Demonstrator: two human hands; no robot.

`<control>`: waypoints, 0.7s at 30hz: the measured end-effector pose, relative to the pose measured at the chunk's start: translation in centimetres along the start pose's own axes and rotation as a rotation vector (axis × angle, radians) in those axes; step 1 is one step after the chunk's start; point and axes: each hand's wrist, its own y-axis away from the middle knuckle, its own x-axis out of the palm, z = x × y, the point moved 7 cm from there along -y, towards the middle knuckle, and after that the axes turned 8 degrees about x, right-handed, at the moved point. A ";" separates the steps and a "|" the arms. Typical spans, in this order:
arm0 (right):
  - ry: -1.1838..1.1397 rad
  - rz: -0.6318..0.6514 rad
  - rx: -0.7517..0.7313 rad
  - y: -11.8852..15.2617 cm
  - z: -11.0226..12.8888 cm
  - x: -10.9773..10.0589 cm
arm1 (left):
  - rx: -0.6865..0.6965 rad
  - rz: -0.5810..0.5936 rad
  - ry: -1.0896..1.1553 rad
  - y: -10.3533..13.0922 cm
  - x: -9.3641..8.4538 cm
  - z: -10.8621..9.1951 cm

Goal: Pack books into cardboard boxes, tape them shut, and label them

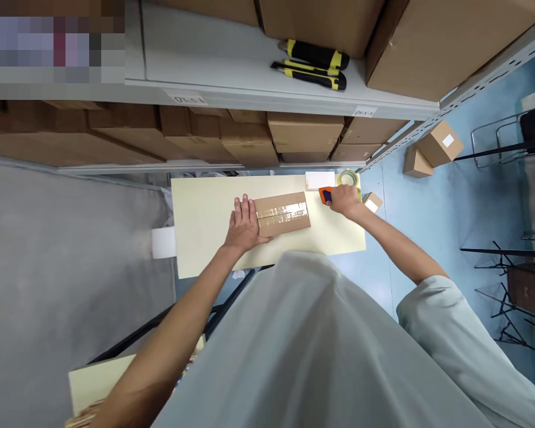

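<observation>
One worktop (205, 226) carries a taped box (282, 214) at centre. Left hand (243, 226) lies flat and spread on its nine o'clock end; right hand (344, 199) is closed around an orange dispenser (324, 194) at three o'clock. With only a flat palm on it, the box could slide.

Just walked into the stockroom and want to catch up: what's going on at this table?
A person stands over a pale table. Their left hand lies flat on the end of a small cardboard box sealed with clear tape. Their right hand grips an orange tape dispenser beside a tape roll. Two yellow-and-black utility knives lie on the shelf above.
</observation>
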 end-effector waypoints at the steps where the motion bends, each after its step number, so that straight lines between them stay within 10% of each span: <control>1: -0.003 -0.053 0.042 0.6 -0.5 -1.5 | 0.007 -0.010 -0.004 0.1 0.0 0.0; 10: -0.120 -0.520 -0.104 6.4 8.2 -17.1 | 0.043 -0.058 -0.086 0.7 -0.4 -0.2; 21: 0.005 -0.709 -0.243 0.9 19.9 -29.1 | 0.085 -0.102 -0.045 0.7 0.5 0.1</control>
